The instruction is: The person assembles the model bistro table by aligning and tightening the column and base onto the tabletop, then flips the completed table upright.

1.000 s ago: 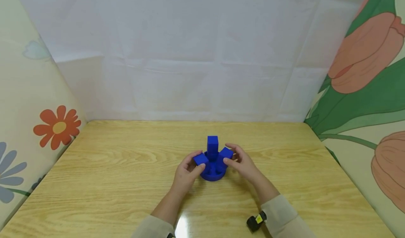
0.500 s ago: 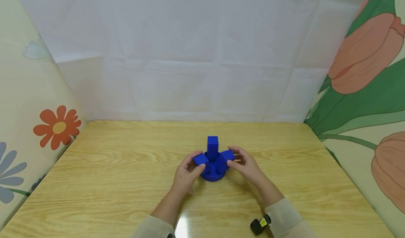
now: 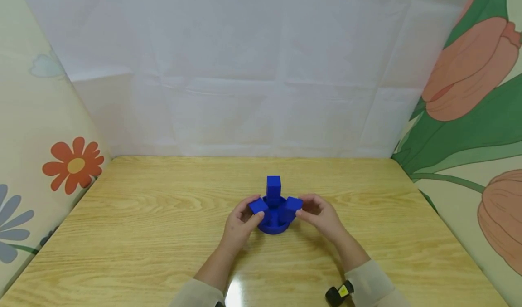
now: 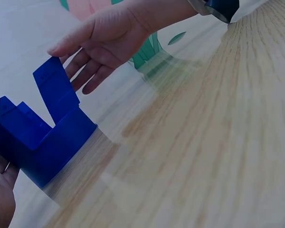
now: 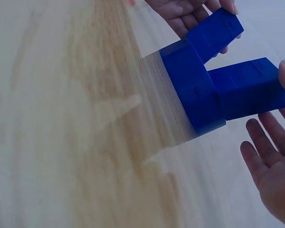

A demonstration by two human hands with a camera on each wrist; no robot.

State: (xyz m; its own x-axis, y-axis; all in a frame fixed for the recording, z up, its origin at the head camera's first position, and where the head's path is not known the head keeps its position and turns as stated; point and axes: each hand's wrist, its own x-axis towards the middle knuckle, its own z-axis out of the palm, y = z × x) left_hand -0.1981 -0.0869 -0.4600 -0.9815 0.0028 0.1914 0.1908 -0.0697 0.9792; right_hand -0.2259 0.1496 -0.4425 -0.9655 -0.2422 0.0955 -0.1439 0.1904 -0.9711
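Note:
A round, blue plastic base (image 3: 273,229) sits on the table, with three square blue blocks rising from it. The back block (image 3: 273,187) stands upright, untouched by either hand. My left hand (image 3: 238,227) pinches the left block (image 3: 258,205) between thumb and fingers. On the other side, my right hand (image 3: 326,218) holds the top of the right block (image 3: 293,204), which leans outward. The right wrist view shows dark markings on this right block (image 5: 249,90) and on the base wall (image 5: 192,90). How the blocks' lower ends sit inside the base is hidden.
The wood-grain table (image 3: 142,225) stretches around the base on all sides. A white cloth (image 3: 228,71) hangs along its back edge, between flower-patterned walls. Near the right sleeve (image 3: 367,280) is a black wrist device (image 3: 335,295) with a yellow mark.
My right hand has shifted slightly right and toward me, and the right block has turned and tilted outward with it. The left hand, its block and the base have stayed put.

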